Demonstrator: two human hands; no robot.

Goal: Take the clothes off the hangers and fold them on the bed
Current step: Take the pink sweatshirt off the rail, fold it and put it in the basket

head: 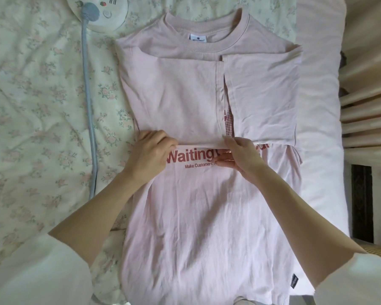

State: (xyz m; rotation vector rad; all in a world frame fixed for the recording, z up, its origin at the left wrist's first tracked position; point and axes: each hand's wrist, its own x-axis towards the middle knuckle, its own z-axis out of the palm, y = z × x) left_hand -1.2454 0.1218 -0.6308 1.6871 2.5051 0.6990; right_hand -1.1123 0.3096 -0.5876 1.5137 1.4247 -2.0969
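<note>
A pale pink T-shirt (185, 89) lies flat on the bed, collar at the far end, with red lettering across its middle. Both sleeves are folded inward over the body and meet near the centre. My left hand (151, 150) grips the lower edge of the folded left sleeve panel. My right hand (240, 154) pinches the same cloth edge just right of centre, covering part of the lettering. No hanger is visible.
A floral bedsheet (42, 106) covers the bed on the left. A round white device (99, 12) with a grey cable (89, 106) lies beside the shirt. A pink pillow (317, 128) sits at the right, next to a wooden slatted frame (367, 106).
</note>
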